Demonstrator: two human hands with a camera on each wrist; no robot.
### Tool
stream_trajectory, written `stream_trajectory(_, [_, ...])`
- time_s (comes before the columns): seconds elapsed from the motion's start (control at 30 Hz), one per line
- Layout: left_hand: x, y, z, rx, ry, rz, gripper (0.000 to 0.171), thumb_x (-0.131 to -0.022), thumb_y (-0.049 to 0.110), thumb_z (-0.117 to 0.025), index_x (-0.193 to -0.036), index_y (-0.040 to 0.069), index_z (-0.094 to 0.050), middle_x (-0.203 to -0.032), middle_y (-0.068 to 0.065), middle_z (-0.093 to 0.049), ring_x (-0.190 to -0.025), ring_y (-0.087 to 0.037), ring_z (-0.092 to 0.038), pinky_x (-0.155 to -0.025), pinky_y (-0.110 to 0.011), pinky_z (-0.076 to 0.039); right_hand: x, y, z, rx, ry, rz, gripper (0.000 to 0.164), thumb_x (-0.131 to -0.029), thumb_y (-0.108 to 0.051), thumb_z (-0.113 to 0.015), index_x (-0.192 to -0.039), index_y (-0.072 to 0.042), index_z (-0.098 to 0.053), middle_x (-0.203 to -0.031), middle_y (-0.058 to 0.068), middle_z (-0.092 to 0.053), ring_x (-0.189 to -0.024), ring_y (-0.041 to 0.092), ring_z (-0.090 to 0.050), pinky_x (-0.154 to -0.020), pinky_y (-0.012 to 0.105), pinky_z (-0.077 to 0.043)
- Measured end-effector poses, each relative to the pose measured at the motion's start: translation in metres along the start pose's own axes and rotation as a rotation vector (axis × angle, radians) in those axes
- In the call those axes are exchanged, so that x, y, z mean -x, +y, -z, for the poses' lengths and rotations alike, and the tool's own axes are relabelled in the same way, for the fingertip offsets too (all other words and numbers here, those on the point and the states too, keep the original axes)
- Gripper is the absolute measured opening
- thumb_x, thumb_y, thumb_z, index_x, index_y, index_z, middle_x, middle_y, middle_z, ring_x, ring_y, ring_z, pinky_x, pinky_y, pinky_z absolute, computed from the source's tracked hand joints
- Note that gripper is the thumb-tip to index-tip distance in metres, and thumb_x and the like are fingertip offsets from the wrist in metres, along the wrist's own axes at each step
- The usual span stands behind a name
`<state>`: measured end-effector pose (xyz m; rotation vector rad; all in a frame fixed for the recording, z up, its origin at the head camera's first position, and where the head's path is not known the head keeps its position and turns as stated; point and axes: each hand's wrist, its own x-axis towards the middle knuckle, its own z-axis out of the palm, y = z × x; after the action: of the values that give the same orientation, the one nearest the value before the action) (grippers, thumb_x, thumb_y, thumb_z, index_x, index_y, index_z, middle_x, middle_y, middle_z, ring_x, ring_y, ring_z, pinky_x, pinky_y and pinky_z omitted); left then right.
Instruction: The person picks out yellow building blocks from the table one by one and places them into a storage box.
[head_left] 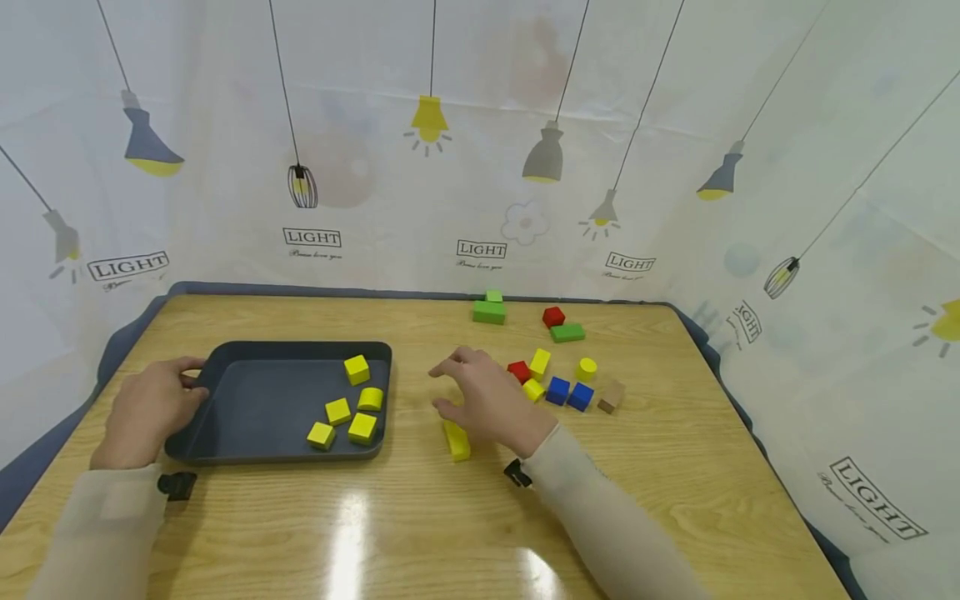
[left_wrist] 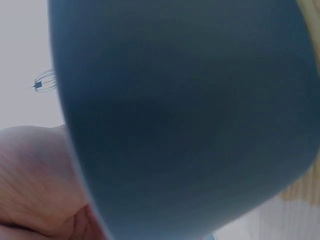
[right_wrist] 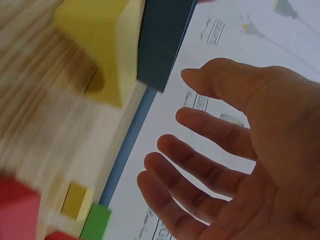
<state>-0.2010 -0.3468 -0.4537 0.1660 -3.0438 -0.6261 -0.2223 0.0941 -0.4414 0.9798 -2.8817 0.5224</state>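
Note:
My left hand [head_left: 150,406] holds the dark grey tray [head_left: 262,460] by its left rim, with fingertips over the edge. The tray's outer wall [left_wrist: 190,115] fills most of the left wrist view, and part of the hand [left_wrist: 40,175] shows beside it. Several yellow blocks [head_left: 362,428] lie in the right half of the tray. Right of the tray, my right hand [head_left: 487,400] hovers with spread fingers over a long yellow block [head_left: 457,442], partly hidden under it. The right wrist view shows the fingers [right_wrist: 200,167] apart and nothing in the palm.
Beyond the right hand lie two blue cubes [head_left: 557,391], a red block [head_left: 518,372], yellow pieces [head_left: 540,363] and a brown block [head_left: 611,397]. Green blocks [head_left: 489,312] and a red piece [head_left: 553,317] sit near the table's back edge, before a lamp-printed sheet [head_left: 405,208].

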Motion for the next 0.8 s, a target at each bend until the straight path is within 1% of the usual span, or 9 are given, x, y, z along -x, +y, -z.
stream_trajectory(0.1, [0.000, 0.000, -0.001, 0.003, -0.001, 0.009, 0.050, -0.093, 0.009, -0.065, -0.139, -0.006, -0.052, -0.112, -0.031, -0.065, -0.089, -0.048, -0.062, -0.061, -0.050, -0.050, 0.005, 0.017, 0.003, 0.008, 0.035, -0.006, 0.042, -0.090, -0.036, -0.077, -0.127, -0.020, -0.067, -0.119, -0.002, -0.057, -0.101, 0.014, -0.055, -0.084, 0.030, -0.053])
stream_trajectory(0.23, [0.000, 0.000, -0.002, 0.001, 0.005, 0.021, 0.050, -0.093, 0.009, -0.065, -0.138, -0.005, -0.053, -0.112, -0.030, -0.065, -0.089, -0.046, -0.062, -0.060, -0.048, -0.050, 0.013, 0.040, 0.007, -0.005, 0.084, 0.010, 0.044, -0.088, -0.033, -0.079, -0.127, -0.017, -0.067, -0.118, -0.001, -0.057, -0.100, 0.016, -0.057, -0.083, 0.029, -0.052])
stream_trajectory(0.3, [0.001, 0.001, -0.002, 0.000, 0.009, 0.023, 0.049, -0.092, 0.009, -0.066, -0.138, -0.005, -0.053, -0.112, -0.030, -0.065, -0.089, -0.046, -0.062, -0.059, -0.047, -0.049, 0.018, 0.051, 0.008, -0.016, 0.103, 0.015, 0.044, -0.088, -0.033, -0.079, -0.127, -0.016, -0.067, -0.119, -0.001, -0.058, -0.096, 0.016, -0.058, -0.079, 0.027, -0.052])
stream_trajectory(0.43, [0.001, 0.001, -0.002, -0.002, 0.009, 0.028, 0.050, -0.092, 0.008, -0.066, -0.138, -0.005, -0.053, -0.112, -0.030, -0.065, -0.089, -0.046, -0.062, -0.059, -0.047, -0.050, 0.027, 0.073, 0.012, -0.016, 0.139, 0.008, 0.045, -0.086, -0.033, -0.080, -0.126, -0.016, -0.067, -0.120, 0.000, -0.058, -0.097, 0.019, -0.058, -0.079, 0.029, -0.051])
stream_trajectory(0.53, [0.001, 0.002, -0.001, -0.005, 0.009, 0.024, 0.050, -0.092, 0.009, -0.066, -0.138, -0.005, -0.053, -0.113, -0.031, -0.065, -0.090, -0.047, -0.062, -0.060, -0.048, -0.050, 0.033, 0.090, 0.014, -0.002, 0.146, -0.036, 0.047, -0.086, -0.034, -0.081, -0.126, -0.015, -0.067, -0.121, -0.001, -0.058, -0.105, 0.020, -0.056, -0.086, 0.033, -0.051])
stream_trajectory(0.67, [0.000, 0.001, -0.001, -0.009, 0.014, 0.016, 0.049, -0.092, 0.008, -0.067, -0.137, -0.005, -0.053, -0.112, -0.031, -0.065, -0.090, -0.047, -0.062, -0.062, -0.050, -0.050, 0.041, 0.110, 0.019, 0.010, 0.123, -0.124, 0.051, -0.086, -0.038, -0.081, -0.129, -0.015, -0.066, -0.126, 0.000, -0.056, -0.111, 0.021, -0.053, -0.094, 0.040, -0.050])
stream_trajectory(0.8, [0.000, 0.000, -0.002, -0.009, 0.020, 0.011, 0.049, -0.092, 0.008, -0.067, -0.137, -0.005, -0.054, -0.112, -0.030, -0.065, -0.090, -0.047, -0.062, -0.062, -0.049, -0.050, 0.050, 0.125, 0.028, 0.030, 0.108, -0.211, 0.053, -0.086, -0.043, -0.079, -0.131, -0.019, -0.064, -0.134, 0.003, -0.053, -0.118, 0.024, -0.052, -0.096, 0.044, -0.049])
